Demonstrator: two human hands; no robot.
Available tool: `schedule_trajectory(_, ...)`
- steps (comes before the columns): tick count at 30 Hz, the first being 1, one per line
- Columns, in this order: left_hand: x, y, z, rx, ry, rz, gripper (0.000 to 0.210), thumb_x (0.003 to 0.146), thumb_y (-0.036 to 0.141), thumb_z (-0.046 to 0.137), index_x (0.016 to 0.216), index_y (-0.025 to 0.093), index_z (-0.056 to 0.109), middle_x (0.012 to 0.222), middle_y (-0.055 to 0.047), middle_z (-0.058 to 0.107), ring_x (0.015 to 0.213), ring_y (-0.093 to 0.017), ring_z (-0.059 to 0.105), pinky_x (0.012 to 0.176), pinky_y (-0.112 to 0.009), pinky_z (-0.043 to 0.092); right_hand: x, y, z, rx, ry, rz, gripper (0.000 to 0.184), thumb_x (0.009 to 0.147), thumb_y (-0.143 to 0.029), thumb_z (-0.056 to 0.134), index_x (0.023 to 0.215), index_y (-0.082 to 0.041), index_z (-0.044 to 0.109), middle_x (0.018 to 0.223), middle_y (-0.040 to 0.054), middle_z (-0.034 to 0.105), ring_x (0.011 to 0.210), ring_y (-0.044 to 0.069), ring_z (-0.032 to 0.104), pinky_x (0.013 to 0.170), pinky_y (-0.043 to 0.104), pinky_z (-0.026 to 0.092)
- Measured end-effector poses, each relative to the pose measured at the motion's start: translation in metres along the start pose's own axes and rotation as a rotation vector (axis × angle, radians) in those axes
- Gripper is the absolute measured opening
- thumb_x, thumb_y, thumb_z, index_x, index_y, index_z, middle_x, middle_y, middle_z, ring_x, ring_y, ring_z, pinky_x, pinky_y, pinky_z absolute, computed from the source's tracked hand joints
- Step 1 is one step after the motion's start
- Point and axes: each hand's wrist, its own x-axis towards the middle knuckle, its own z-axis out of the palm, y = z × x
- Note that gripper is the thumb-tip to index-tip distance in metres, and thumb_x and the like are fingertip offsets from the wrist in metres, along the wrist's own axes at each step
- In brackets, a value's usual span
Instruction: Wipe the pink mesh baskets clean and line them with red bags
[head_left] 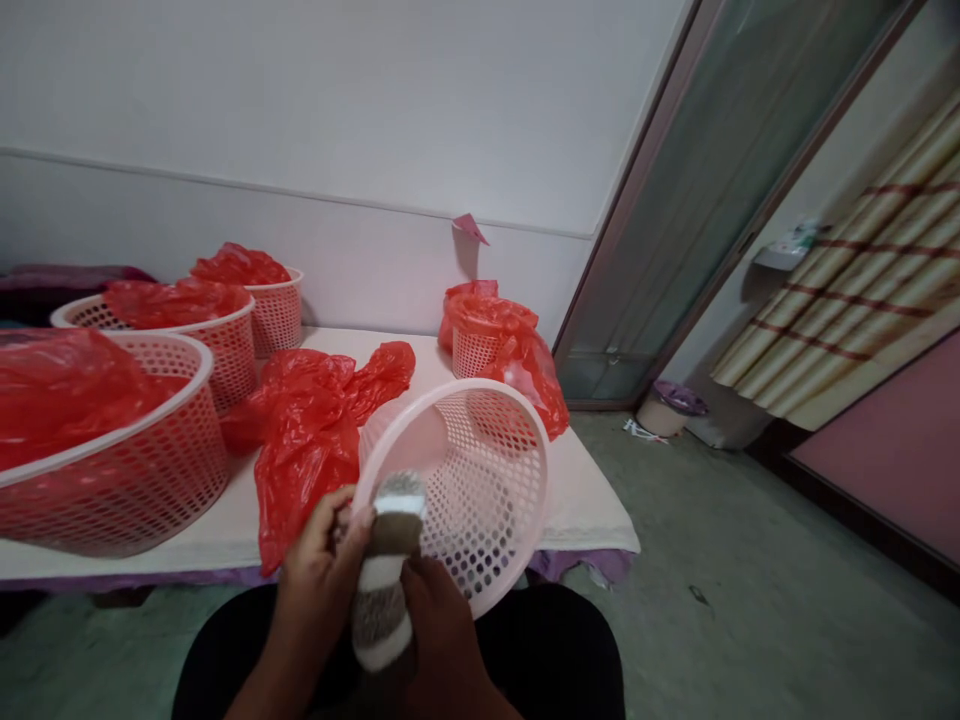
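A pale pink plastic basket (487,490) with a perforated wall is tilted on its side over my lap, its open mouth facing me. My left hand (319,560) is closed at the basket's left rim, thumb in front. In front of the rim is a long, soft, fuzzy fabric piece (390,570) with grey, white and brown bands, sock-like in shape. My right hand (439,605) is closed at the right side of this striped piece, near the lower rim. Its fingertips are partly hidden and dark.
Crumpled red plastic bags (315,410) lie on the white-covered bench (592,500) left of the basket. Several pink baskets (172,490) with red bags stand further left. A small basket (476,352) wrapped in red plastic stands behind. A bin (664,412) sits on the floor at right.
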Motion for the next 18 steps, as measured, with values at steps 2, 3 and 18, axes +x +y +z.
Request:
schedule_trajectory(2, -0.012, -0.007, 0.0, 0.053, 0.024, 0.04, 0.042, 0.088, 0.053, 0.052, 0.111, 0.021, 0.063, 0.099, -0.004, 0.072, 0.088, -0.019, 0.067, 0.074, -0.028, 0.053, 0.007, -0.008, 0.0, 0.135, -0.099, 0.035, 0.039, 0.09, -0.03, 0.049, 0.128, -0.022, 0.052, 0.117, 0.0111, 0.061, 0.102, 0.021, 0.06, 0.084, 0.032, 0.051)
schedule_trajectory(3, -0.014, -0.009, 0.0, 0.093, 0.046, 0.097, 0.038, 0.09, 0.051, 0.05, 0.109, 0.021, 0.064, 0.102, -0.004, 0.071, 0.092, -0.019, 0.066, 0.079, -0.028, 0.052, 0.008, -0.009, 0.001, 0.139, -0.186, 0.057, 0.034, 0.093, -0.029, 0.046, 0.126, -0.023, 0.054, 0.119, 0.0093, 0.061, 0.102, 0.019, 0.061, 0.083, 0.03, 0.05)
schedule_trajectory(18, 0.018, 0.014, 0.004, 0.299, 0.059, 0.591, 0.028, 0.094, 0.034, 0.051, 0.106, 0.015, 0.067, 0.094, -0.006, 0.072, 0.086, -0.016, 0.068, 0.077, -0.023, 0.051, 0.039, 0.079, -0.025, -0.613, -0.564, 0.203, 0.02, 0.084, -0.022, 0.056, 0.1, -0.016, 0.068, 0.106, 0.014, 0.064, 0.097, 0.028, 0.059, 0.083, 0.038, 0.044)
